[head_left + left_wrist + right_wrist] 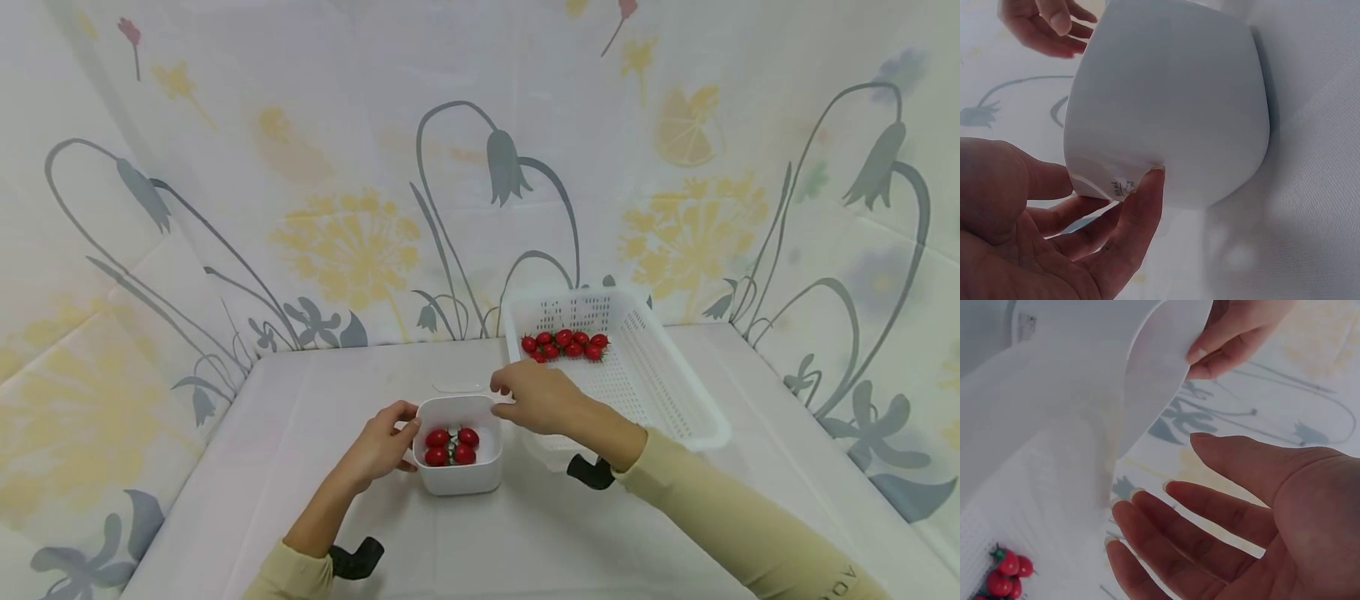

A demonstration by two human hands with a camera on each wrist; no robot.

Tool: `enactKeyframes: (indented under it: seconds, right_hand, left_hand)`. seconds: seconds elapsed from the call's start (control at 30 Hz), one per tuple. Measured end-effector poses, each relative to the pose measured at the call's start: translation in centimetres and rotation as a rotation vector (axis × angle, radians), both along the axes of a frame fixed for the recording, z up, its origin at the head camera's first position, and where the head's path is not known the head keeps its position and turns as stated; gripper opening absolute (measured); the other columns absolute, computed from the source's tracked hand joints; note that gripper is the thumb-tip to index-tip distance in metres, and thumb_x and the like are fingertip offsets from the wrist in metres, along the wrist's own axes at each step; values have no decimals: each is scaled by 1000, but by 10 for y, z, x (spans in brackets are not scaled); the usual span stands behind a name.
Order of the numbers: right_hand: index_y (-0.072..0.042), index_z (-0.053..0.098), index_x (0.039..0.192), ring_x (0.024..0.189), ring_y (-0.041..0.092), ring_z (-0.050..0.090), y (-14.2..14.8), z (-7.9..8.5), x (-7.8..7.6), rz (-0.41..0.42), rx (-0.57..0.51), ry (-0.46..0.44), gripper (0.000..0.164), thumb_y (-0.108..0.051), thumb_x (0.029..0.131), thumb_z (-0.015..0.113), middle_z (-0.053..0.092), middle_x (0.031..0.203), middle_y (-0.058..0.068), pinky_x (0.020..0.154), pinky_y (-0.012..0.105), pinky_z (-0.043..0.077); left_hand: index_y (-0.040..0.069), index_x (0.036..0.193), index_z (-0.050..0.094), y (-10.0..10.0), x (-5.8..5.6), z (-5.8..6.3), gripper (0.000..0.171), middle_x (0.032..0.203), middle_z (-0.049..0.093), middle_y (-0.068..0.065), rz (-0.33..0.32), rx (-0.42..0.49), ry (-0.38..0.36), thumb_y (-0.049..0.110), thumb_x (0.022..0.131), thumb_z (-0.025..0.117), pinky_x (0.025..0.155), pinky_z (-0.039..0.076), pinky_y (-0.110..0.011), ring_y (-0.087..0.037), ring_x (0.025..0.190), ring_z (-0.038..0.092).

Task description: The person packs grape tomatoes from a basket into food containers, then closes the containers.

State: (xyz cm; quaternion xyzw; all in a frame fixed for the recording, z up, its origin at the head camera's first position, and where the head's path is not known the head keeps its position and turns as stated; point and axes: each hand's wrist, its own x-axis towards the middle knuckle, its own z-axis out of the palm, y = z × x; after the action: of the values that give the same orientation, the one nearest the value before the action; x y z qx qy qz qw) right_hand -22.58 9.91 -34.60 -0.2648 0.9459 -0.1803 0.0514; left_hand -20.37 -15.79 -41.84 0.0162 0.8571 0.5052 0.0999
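A white square container (459, 479) stands on the table with several cherry tomatoes (465, 454) inside. My left hand (381, 446) grips its left side. In the left wrist view, the left fingertips (1155, 178) lie against the outer wall of the container (1172, 100), near a small printed label. Beside the right rim, my right hand (542, 398) has its fingers spread and holds nothing. The right wrist view shows the right hand (1235, 531) with thumb and fingers apart, close to the container's rim.
To the right and behind sits a white perforated basket (693, 396), its far left part bearing more cherry tomatoes (573, 350). A faint clear curved edge (459, 390) shows just behind the container. Floral-patterned fabric (480, 167) hangs along the back and sides of the white table (315, 392).
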Motion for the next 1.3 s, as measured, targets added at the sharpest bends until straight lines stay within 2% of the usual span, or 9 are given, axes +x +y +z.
enactKeyframes:
  seconds: [0.23, 0.43, 0.67, 0.93, 1.1, 1.3]
  right_hand:
    - [-10, 72, 116, 98, 22, 68, 19, 6, 0, 1, 15, 13, 26, -24, 94, 74, 73, 109, 6, 74, 37, 60]
    - [-7, 73, 114, 97, 26, 70, 44, 14, -8, -9, -33, 16, 25, -20, 93, 75, 74, 109, 9, 81, 41, 61]
    - [-1, 72, 108, 90, 23, 67, 79, 19, -28, -43, -95, 22, 20, -15, 93, 72, 73, 101, 9, 83, 44, 59]
    - [4, 71, 106, 88, 28, 66, 115, 10, -59, -76, -120, 70, 22, -13, 92, 72, 72, 96, 13, 80, 47, 58]
    - [6, 69, 109, 88, 31, 68, 131, 3, -73, -118, -129, 36, 26, -13, 92, 72, 72, 98, 17, 78, 48, 58]
    - [11, 65, 116, 97, 39, 67, 143, -1, -84, -144, -128, -8, 34, -14, 94, 69, 69, 106, 25, 83, 53, 58]
  left_hand:
    - [1, 130, 58, 0, 2, 0, 27, 135, 58, -20, -4, 1, 0, 12, 106, 52, 65, 64, -38, -28, 99, 66]
    - [0, 129, 58, 0, 3, 2, 27, 135, 58, -21, -17, 17, 14, 12, 106, 51, 64, 64, -38, -27, 92, 65]
    - [0, 130, 57, -1, 3, 5, 28, 135, 58, -20, -22, 15, 23, 13, 107, 51, 63, 64, -39, -26, 93, 65]
    - [-1, 129, 57, -1, 3, 5, 27, 133, 59, -20, -19, 20, 28, 13, 107, 51, 63, 64, -40, -27, 92, 65]
    - [-1, 128, 58, 0, 3, 4, 26, 133, 59, -20, -17, 16, 29, 12, 107, 51, 63, 64, -39, -24, 90, 64]
    - [-1, 129, 57, -1, 2, 5, 27, 134, 59, -20, -17, 8, 25, 12, 107, 51, 63, 64, -40, -25, 91, 65]
